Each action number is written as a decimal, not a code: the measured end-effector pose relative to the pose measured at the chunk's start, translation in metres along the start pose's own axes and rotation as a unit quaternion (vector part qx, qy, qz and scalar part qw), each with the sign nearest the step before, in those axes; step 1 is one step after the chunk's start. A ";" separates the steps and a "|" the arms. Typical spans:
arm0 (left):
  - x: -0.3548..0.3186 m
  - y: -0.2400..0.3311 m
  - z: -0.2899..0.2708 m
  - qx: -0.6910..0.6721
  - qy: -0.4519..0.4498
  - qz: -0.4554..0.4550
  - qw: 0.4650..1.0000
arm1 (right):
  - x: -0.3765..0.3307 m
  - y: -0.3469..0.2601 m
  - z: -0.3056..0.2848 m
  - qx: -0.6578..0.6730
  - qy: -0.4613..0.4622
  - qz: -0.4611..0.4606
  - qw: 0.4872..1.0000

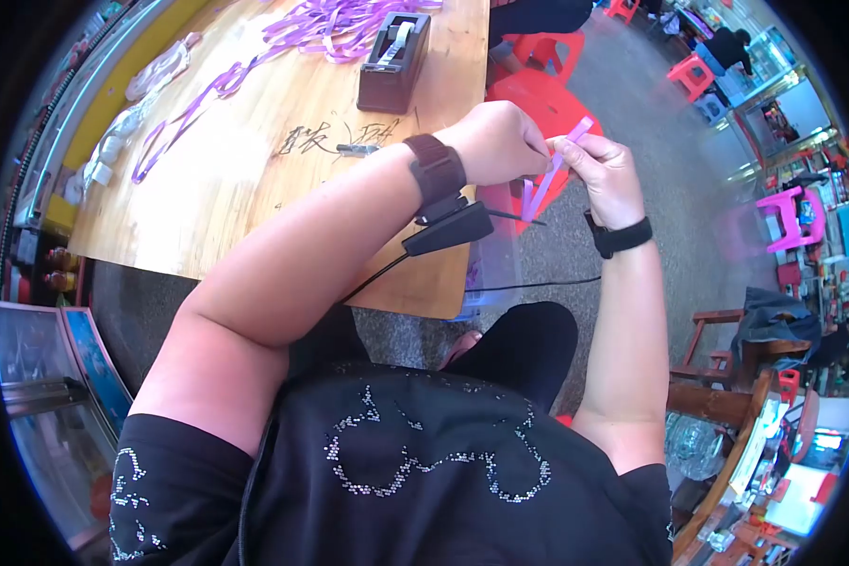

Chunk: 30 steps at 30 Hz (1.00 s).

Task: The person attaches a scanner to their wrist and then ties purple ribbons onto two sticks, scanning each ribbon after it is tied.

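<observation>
A narrow purple ribbon (549, 177) runs between my two hands, beyond the table's right edge. My right hand (613, 179) pinches it between thumb and fingers, and one end sticks up above the thumb. My left hand (500, 143) is closed, its fingertips against the ribbon near the right thumb; the ribbon's lower part hangs in a fold below them. Under my left wrist is a black device (448, 231) with a cord and a thin dark tip; what supports it is hidden. Dark bands circle both wrists.
The wooden table (264, 189) bears a heap of purple ribbons (325, 28), a black tape dispenser (396, 66), a small grey object (357, 149) and white strips (113, 146). Red stools (528, 99) stand right of the table; a pink stool (790, 219) is farther right. A person (726, 52) is far off.
</observation>
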State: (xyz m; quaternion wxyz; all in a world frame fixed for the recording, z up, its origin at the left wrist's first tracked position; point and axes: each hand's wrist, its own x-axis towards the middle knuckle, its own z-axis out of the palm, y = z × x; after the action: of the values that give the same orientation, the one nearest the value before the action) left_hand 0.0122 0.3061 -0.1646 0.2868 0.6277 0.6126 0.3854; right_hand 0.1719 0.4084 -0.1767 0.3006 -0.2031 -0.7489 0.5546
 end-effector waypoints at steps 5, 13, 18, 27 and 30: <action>0.001 -0.019 0.004 0.018 0.041 -0.034 0.998 | 0.016 0.040 0.003 0.084 -0.030 0.099 0.991; -0.005 -0.022 0.004 0.058 0.017 0.034 0.998 | 0.020 0.062 0.011 0.181 -0.041 0.177 0.967; -0.002 -0.026 0.012 0.103 0.021 0.062 0.993 | 0.015 0.078 0.019 0.230 -0.037 0.198 0.952; 0.001 -0.028 0.011 0.137 -0.035 0.043 0.989 | -0.032 0.115 0.025 0.084 0.106 0.224 0.965; 0.005 -0.029 0.010 0.138 -0.059 0.035 0.988 | -0.050 0.093 0.037 0.299 0.079 0.114 0.944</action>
State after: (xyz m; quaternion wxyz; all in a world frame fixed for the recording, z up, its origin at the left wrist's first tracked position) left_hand 0.0039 0.3147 -0.1933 0.2192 0.7039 0.6194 0.2697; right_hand 0.1811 0.3784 -0.2837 0.3404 -0.2313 -0.4940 0.7659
